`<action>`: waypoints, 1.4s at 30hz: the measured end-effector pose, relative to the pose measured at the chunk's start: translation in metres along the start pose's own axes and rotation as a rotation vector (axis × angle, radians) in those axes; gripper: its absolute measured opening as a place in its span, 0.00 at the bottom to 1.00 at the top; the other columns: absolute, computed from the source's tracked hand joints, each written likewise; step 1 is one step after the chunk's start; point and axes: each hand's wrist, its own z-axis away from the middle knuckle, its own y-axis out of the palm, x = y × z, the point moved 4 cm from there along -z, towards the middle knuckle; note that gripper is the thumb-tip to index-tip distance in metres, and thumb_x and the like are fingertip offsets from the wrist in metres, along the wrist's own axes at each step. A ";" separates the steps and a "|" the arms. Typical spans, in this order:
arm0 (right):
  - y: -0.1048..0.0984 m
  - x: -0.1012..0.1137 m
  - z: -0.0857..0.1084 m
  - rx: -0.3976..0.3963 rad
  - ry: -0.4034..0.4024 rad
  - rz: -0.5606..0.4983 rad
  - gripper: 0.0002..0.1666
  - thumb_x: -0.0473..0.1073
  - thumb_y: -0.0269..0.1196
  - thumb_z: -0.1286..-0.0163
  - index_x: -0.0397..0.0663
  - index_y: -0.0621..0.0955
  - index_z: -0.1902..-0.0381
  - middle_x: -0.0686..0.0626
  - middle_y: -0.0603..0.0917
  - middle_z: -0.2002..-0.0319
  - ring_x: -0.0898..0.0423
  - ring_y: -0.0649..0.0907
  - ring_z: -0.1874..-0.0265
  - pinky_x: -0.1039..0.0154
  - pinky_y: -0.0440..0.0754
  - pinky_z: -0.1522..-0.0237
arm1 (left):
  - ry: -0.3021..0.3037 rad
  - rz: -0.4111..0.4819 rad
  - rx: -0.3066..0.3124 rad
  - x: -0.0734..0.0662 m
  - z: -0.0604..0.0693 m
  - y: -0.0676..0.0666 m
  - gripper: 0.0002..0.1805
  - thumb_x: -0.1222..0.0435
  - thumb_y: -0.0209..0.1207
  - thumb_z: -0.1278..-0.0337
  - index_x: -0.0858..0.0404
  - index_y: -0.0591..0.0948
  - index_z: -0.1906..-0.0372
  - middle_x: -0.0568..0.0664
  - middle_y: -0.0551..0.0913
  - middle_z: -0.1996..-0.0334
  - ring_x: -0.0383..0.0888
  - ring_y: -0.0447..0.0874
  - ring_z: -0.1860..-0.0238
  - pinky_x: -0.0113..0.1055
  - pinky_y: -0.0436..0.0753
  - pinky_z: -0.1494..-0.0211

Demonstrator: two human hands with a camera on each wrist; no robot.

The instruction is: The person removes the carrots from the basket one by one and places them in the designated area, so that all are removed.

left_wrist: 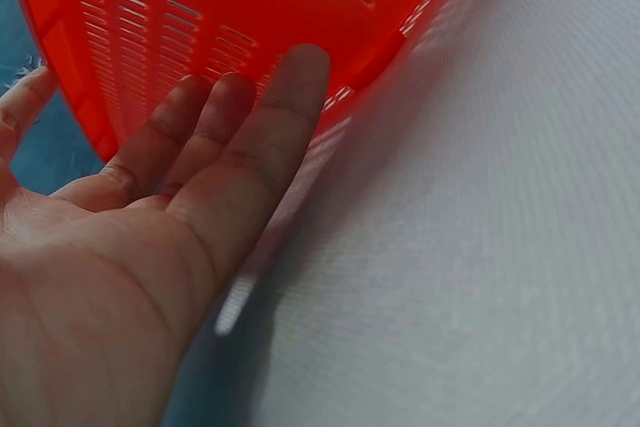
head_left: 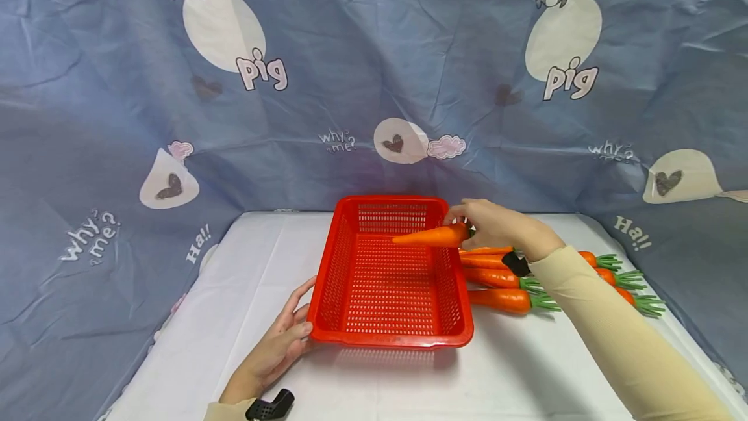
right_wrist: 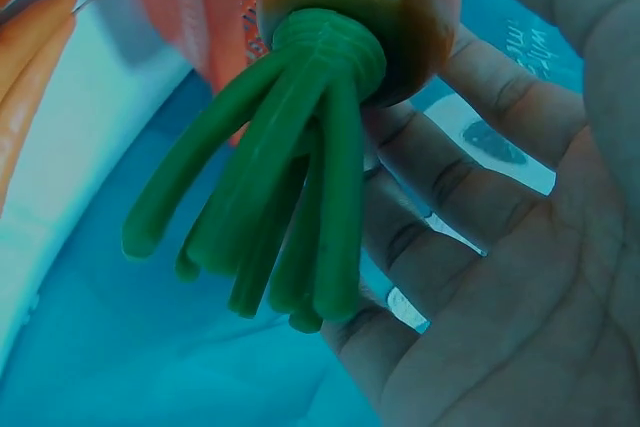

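Observation:
A red perforated plastic basket (head_left: 390, 341) stands on the white table, and I see no carrot lying inside it. My right hand (head_left: 497, 226) pinches an orange carrot (head_left: 435, 237) by its thick end, over the basket's right side, with the tip pointing left. Green stem stubs (right_wrist: 290, 167) of that carrot hang beside my palm in the right wrist view. At the basket's left front corner, my left hand (head_left: 277, 343) touches the outer wall. The left wrist view shows its fingers (left_wrist: 255, 147) nearly straight against the slotted side (left_wrist: 150, 27).
Several more carrots (head_left: 502, 300) with green tops lie right of the basket, partly behind my right forearm. Others (head_left: 625, 294) lie farther right. A blue patterned cloth (head_left: 327, 83) hangs behind the white tabletop (head_left: 257, 258).

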 end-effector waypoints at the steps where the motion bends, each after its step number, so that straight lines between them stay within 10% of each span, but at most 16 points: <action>1: -0.001 -0.001 0.002 -0.006 -0.004 -0.004 0.22 0.32 0.74 0.40 0.45 0.87 0.47 0.48 0.83 0.59 0.52 0.80 0.62 0.60 0.81 0.58 | -0.010 -0.001 -0.008 0.000 0.000 0.000 0.44 0.69 0.51 0.22 0.43 0.45 0.12 0.52 0.71 0.23 0.48 0.80 0.29 0.46 0.84 0.32; 42: -0.015 -0.069 0.101 -0.014 0.182 -0.023 0.24 0.35 0.78 0.41 0.53 0.87 0.46 0.54 0.85 0.53 0.57 0.80 0.57 0.59 0.82 0.55 | -0.014 -0.013 0.003 0.002 0.002 0.003 0.46 0.68 0.53 0.23 0.42 0.44 0.12 0.53 0.69 0.22 0.51 0.80 0.29 0.48 0.85 0.33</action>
